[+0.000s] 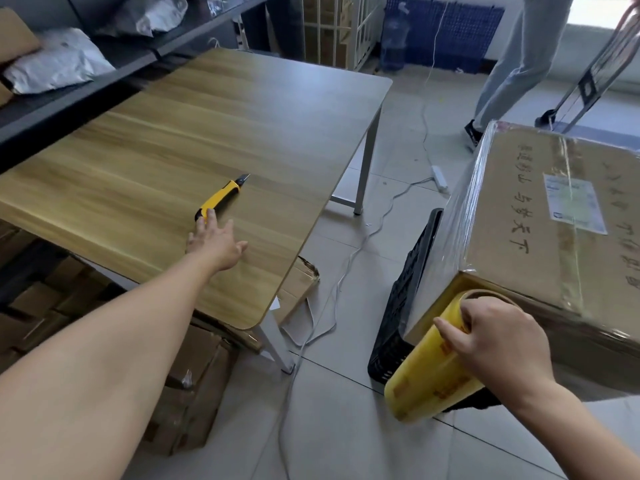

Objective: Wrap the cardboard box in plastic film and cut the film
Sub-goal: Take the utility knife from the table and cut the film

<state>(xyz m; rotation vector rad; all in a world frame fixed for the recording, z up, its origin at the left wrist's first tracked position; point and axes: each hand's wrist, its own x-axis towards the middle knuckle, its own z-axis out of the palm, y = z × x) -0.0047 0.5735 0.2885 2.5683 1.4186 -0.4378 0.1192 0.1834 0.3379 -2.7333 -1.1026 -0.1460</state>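
Note:
A large cardboard box (pixel 540 220) with handwriting and a label on top rests on a black crate (pixel 401 306) at the right. Clear plastic film covers its left side and near corner. My right hand (pixel 498 341) grips the top end of a yellowish film roll (pixel 429 372) held against the box's near corner. A yellow and black utility knife (pixel 220 199) lies on the wooden table (pixel 173 133), blade out and pointing away. My left hand (pixel 216 242) reaches over the table with fingers spread, fingertips touching the knife's near end.
Shelves with grey mail bags (pixel 55 60) run along the table's far left. Cardboard boxes (pixel 187 375) are stacked under the table. A white cable and power strip (pixel 440 178) lie on the tiled floor. A person's legs (pixel 512 64) and a hand trolley (pixel 595 71) are beyond the box.

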